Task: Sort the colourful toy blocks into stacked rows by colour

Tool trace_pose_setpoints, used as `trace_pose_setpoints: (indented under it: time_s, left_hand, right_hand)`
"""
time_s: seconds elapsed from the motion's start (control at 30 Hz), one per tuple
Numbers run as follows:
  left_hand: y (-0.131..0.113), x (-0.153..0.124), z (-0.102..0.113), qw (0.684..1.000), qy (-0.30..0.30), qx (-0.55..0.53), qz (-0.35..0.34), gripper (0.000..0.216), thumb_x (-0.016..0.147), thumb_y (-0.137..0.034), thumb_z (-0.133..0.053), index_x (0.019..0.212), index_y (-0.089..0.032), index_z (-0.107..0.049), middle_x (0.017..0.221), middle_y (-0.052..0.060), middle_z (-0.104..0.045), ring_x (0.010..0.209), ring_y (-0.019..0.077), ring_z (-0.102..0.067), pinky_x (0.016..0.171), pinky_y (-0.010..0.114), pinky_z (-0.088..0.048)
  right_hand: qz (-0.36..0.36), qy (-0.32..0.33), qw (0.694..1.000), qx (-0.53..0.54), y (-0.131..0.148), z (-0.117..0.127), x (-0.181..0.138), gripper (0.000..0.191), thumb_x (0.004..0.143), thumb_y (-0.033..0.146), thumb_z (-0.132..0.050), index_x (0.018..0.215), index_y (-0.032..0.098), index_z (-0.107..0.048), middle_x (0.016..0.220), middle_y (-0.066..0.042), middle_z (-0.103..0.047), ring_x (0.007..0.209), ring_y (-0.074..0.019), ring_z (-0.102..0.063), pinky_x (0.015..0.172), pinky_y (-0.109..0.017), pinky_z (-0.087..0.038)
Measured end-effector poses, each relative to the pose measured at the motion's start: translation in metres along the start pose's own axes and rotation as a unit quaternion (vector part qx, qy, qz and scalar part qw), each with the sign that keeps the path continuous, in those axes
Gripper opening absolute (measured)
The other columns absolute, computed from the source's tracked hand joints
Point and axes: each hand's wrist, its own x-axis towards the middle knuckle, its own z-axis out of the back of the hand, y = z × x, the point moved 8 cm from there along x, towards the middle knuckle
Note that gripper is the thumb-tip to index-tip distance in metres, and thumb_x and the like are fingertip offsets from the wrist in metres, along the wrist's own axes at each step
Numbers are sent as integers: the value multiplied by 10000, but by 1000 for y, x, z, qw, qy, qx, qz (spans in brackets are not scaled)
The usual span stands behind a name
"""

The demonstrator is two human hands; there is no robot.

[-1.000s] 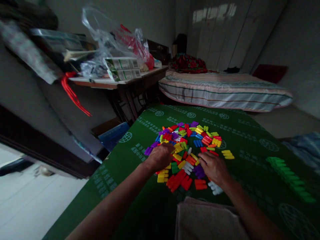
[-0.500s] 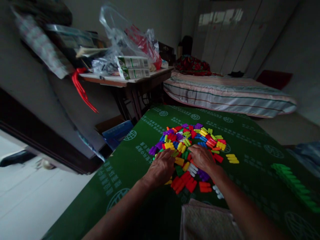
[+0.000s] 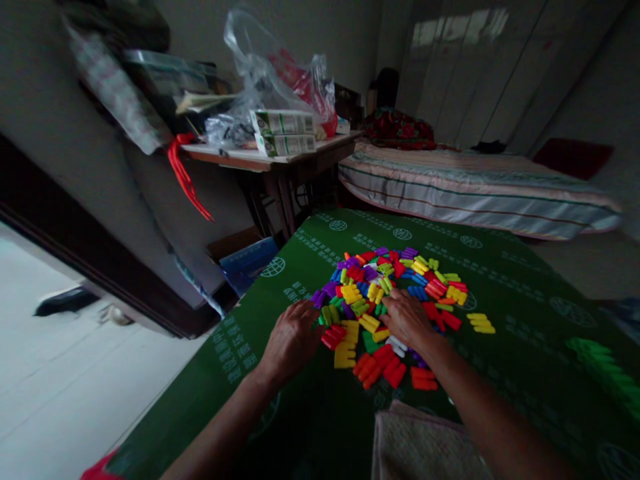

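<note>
A loose pile of colourful plastic building blocks lies on the green printed tabletop. At the pile's left edge is my left hand, palm down with fingers spread, beside green and red blocks; nothing shows in its grasp. My right hand reaches into the middle of the pile, its fingers bent and drawn together among the blocks. Whatever those fingertips hold is hidden. Several yellow blocks lie between the hands, and red-orange blocks sit nearer to me.
A row of joined green blocks stands at the table's right. A folded cloth lies at the near edge. Beyond are a side desk with boxes and plastic bags, and a bed with striped cover.
My left hand has moved left, away from the pile's middle, uncovering yellow, red and green blocks. My right hand stays among the blocks. The view has shifted slightly left.
</note>
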Motion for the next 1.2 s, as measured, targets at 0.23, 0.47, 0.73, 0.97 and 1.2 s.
trace_pose_setpoints:
  time_s: [0.23, 0.47, 0.73, 0.97, 1.2]
  left_hand:
    - [-19, -6, 4, 999, -18, -40, -25, 229, 886, -289, -499, 979, -141, -648, 1162, 116, -647, 1131, 250, -581, 945, 430, -545]
    - [-66, -5, -1, 971, 6, -239, -12, 321, 875, -360, -483, 1113, -187, -609, 1149, 87, -653, 1084, 218, -598, 944, 393, -518]
    - [-122, -10, -47, 798, 206, -544, 157, 420, 730, -525, -656, 969, -180, -665, 803, 40, -700, 720, 162, -635, 631, 235, -512]
    - [-118, -9, -72, 831, 150, -492, 211, 619, 520, -721, -725, 861, -206, -694, 695, 28, -699, 657, 206, -655, 575, 253, -553]
    - [-147, -11, -73, 814, 225, -503, 185, 392, 575, -615, -736, 763, -272, -707, 779, 19, -728, 754, 239, -680, 654, 301, -602]
  right_hand:
    - [9, -110, 980, 168, -29, 6, -9, 367, 944, 251, -346, 752, 167, -647, 826, -102, -657, 817, -200, -591, 773, -315, -431]
    - [-161, -61, 759, 628, -57, -9, -51, 523, 782, 662, -566, 813, 158, -701, 709, -63, -703, 706, -221, -656, 674, -323, -512]
    - [-137, -39, 730, 668, -19, 15, -110, 466, 840, 597, -538, 851, 168, -720, 727, -27, -692, 699, -169, -651, 677, -298, -524]
    - [-169, -237, 874, 390, -23, 38, -154, 373, 756, 225, -668, 1124, 274, -635, 1062, -20, -702, 952, -190, -648, 817, -287, -526]
    - [-146, -303, 910, 241, -15, 32, -170, 302, 722, 99, -605, 980, 256, -605, 987, -15, -684, 924, -186, -641, 818, -296, -509]
